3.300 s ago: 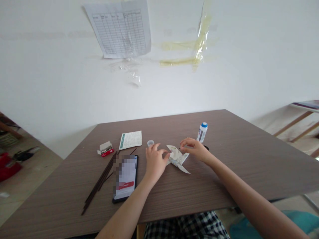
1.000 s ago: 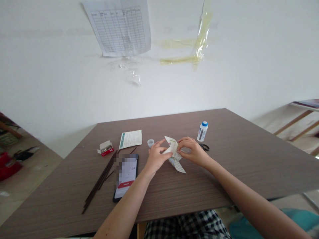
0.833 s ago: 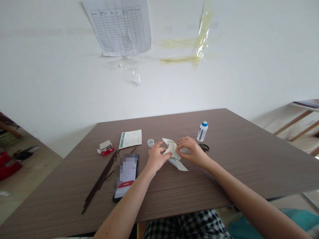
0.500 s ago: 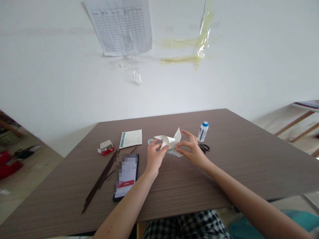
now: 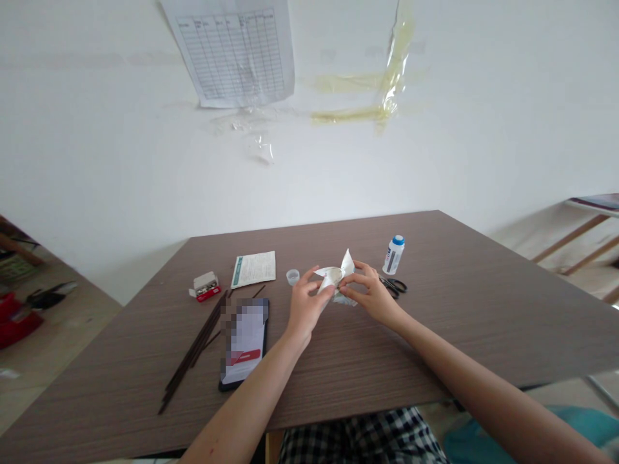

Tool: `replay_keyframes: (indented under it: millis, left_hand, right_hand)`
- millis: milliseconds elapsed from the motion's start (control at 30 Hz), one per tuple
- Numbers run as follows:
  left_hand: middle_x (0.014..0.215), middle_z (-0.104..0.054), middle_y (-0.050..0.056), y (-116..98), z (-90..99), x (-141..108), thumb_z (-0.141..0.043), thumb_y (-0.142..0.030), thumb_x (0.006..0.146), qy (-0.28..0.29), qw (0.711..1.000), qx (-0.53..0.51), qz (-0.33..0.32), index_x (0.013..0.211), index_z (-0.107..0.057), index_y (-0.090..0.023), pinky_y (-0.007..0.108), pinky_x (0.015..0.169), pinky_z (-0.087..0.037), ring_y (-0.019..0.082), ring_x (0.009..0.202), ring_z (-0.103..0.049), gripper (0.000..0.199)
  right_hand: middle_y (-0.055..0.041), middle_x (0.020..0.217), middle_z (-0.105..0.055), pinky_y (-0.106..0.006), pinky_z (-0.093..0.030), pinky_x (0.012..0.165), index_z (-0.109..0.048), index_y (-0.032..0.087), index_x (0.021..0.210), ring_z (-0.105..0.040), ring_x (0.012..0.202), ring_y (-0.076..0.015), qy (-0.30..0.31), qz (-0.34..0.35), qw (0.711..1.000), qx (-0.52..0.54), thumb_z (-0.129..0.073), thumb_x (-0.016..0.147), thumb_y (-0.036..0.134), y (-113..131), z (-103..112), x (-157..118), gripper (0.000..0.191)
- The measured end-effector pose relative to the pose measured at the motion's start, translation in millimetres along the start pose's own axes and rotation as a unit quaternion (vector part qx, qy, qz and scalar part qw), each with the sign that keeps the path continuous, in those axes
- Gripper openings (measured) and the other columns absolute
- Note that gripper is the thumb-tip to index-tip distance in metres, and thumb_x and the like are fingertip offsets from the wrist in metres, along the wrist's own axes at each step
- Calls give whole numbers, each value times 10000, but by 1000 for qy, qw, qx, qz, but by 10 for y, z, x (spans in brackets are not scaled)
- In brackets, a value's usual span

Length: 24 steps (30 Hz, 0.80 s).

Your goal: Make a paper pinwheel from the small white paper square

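Note:
A piece of folded white printed paper with pointed, curled corners is held above the table between both hands. My left hand pinches its left side, thumb towards the middle. On the right, my right hand has its fingers closed on the paper near its centre, where the folds meet. Fingertips hide part of the middle. Black scissors lie just beyond my right hand, partly covered by it. A small clear cup stands behind my left hand.
On the brown table, a white bottle with a blue cap stands back right. To the left are a paper packet, an open small red-and-white box, several dark thin sticks and a phone.
My left hand has moved slightly right, bringing the paper's left side inward and uncovering the cup. My right hand's raised index finger has come down onto the paper.

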<state>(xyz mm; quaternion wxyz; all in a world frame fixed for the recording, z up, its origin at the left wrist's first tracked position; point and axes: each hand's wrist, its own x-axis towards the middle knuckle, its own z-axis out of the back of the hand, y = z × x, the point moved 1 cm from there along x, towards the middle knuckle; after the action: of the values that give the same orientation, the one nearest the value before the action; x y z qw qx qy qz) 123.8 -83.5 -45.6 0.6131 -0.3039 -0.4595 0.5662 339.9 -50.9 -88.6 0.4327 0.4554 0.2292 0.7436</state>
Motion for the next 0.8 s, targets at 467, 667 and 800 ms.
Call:
replay_keyframes:
  millis: [467,667,800]
  left_hand:
    - [1603,-786,151,67,-40,5,-882,-268,893,-11,996,-88,10,857,-936,-223,491,1353,-456,369,1510,-718,79]
    - [1620,-774,162,90,-48,11,-883,-274,886,-3,993,-115,19,850,-941,-229,496,1345,-450,378,1540,-694,82]
    - [1628,-768,159,85,-45,17,-912,-272,885,6,993,-120,21,859,-938,-230,500,1338,-466,381,1535,-697,56]
  right_hand:
    - [-135,1382,-740,-644,-467,1341,-907,297,936,-685,1413,-434,22,-55,994,96,-907,933,691,95,4,50,394]
    - [-123,1298,-756,-564,-531,1272,-891,277,910,-727,1289,-384,33,-75,985,152,-940,863,748,176,17,65,476]
    - [-111,1189,-758,-547,-554,1208,-891,260,920,-737,1188,-355,45,-79,983,160,-913,878,713,221,27,66,455]
